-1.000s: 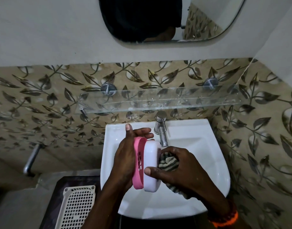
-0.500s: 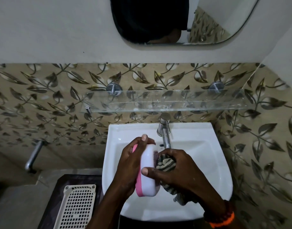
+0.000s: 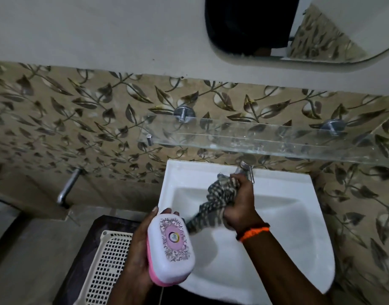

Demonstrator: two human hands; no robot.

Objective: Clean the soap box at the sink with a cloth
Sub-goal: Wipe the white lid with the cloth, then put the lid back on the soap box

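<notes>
We are in a home bathroom: a white wall-hung sink [image 3: 283, 227] sits against leaf-patterned tiles [image 3: 90, 128], with a chrome tap [image 3: 247, 167] at its back rim. Just above the sink we see a glass shelf [image 3: 255, 139] on metal pegs, higher up a mirror [image 3: 321, 29], and left of the sink a second wall tap [image 3: 68, 188]

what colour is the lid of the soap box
The soap box lid is white with a pink oval and grey ornamental scrollwork, above a pink base; seen in the head view.
</notes>
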